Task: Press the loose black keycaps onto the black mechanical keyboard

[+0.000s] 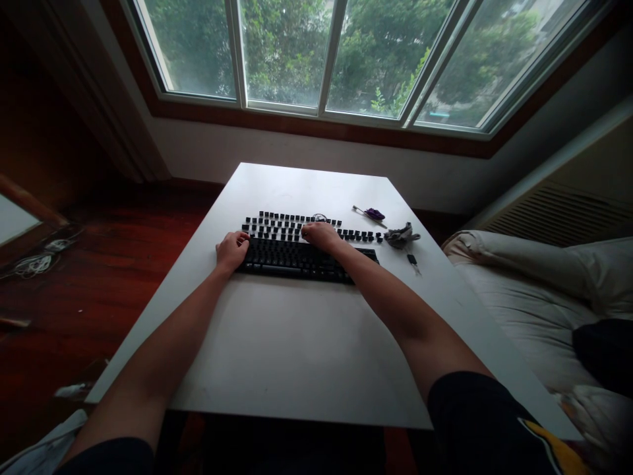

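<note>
A black keyboard [297,258] lies across the middle of a white table [297,356]. Rows of loose black keycaps [277,225] are laid out just behind it. My left hand [231,251] rests at the keyboard's left end with its fingers curled against the edge. My right hand [320,235] sits at the keyboard's far edge, fingers bent down among the keycaps; what they pinch, if anything, is hidden. A thin wire tool [319,216] lies just beyond the right hand.
A purple-handled brush [372,213], a crumpled grey cloth [400,235] and a small dark tool [413,261] lie on the table's right side. A bed with white pillows [534,277] stands at the right. Wood floor with cables [37,264] lies left. Windows are ahead.
</note>
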### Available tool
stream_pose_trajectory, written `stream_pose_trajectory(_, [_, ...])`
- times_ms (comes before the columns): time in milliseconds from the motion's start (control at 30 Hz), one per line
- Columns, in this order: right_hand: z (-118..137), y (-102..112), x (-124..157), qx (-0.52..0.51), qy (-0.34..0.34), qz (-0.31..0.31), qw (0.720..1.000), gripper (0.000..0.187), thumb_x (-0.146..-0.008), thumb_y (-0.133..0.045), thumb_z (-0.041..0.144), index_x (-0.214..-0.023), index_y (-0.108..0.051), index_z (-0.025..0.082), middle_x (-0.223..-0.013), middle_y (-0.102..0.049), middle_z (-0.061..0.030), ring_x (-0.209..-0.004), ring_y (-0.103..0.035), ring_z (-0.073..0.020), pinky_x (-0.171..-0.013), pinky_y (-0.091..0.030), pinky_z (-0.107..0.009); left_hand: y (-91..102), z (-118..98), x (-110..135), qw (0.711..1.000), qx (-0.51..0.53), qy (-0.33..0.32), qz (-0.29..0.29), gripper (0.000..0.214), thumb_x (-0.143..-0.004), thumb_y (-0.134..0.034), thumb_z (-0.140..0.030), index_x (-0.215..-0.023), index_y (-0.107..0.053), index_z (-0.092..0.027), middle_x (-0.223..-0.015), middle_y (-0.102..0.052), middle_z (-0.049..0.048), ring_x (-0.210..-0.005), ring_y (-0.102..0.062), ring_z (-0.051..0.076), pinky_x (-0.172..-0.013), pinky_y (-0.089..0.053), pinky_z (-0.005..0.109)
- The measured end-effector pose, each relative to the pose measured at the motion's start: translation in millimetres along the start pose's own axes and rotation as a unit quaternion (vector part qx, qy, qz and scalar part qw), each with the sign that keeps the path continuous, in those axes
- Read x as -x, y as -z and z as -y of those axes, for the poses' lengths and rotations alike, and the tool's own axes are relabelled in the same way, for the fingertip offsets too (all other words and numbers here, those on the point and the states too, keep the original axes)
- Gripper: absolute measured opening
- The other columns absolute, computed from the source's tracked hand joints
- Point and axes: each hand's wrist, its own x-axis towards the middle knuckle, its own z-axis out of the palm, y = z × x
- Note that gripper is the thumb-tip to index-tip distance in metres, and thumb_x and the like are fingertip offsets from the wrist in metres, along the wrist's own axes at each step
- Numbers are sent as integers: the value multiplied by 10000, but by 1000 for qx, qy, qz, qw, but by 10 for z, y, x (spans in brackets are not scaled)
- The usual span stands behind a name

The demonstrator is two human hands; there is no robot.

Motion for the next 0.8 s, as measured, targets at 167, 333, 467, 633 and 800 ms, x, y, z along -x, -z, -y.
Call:
stream_pose_trajectory(167, [51, 102, 96, -89, -4, -36, 995, 204, -940, -635, 308, -1067, -758, 206, -1020, -761, -76, -903, -668, -215, -747, -419, -286, 24, -1, -15, 1000, -7, 6, 3, 198, -890, -572, -285, -1024, -718, -281, -1071, -705, 19, -914, -675, 201, -988, -428, 393])
stream_pose_trajectory(333, [140, 253, 238, -221, 87, 40, 971, 190, -903, -668, 283, -1031, -774, 191, -894, -753, -28, -763, -627, -151, -684, -391, -249, 27, 30, -37, 1000, 0, 0, -1, 193, -885, -575, -287, -1017, -716, -285, -1069, -703, 13, -894, -677, 190, -965, -434, 387])
stream_pose_trajectory(467, [218, 281, 289, -237, 117, 86, 961, 174, -892, -677, 279, -998, -786, 194, -887, -754, -22, -749, -626, -144, -673, -391, -244, 26, 50, -51, 1000, 4, -3, -2, 192, -883, -576, -290, -1017, -713, -286, -1053, -706, 8, -885, -677, 187, -963, -435, 385])
stream_pose_trajectory(633, [311, 264, 290, -164, 129, 80, 975, 144, -887, -689, 294, -957, -787, 215, -949, -760, -32, -847, -650, -171, -713, -395, -253, 36, 49, -52, 1000, 0, -2, 0, 193, -885, -570, -290, -1016, -712, -288, -1053, -704, 7, -898, -678, 190, -973, -435, 386])
stream_pose_trajectory(800, [474, 333, 356, -87, 106, 76, 988, 111, -883, -690, 299, -939, -761, 235, -1018, -748, -54, -943, -647, -220, -693, -382, -271, 48, 26, -40, 1000, -2, 2, 3, 195, -886, -571, -290, -1022, -710, -285, -1056, -705, 14, -900, -678, 196, -980, -435, 390])
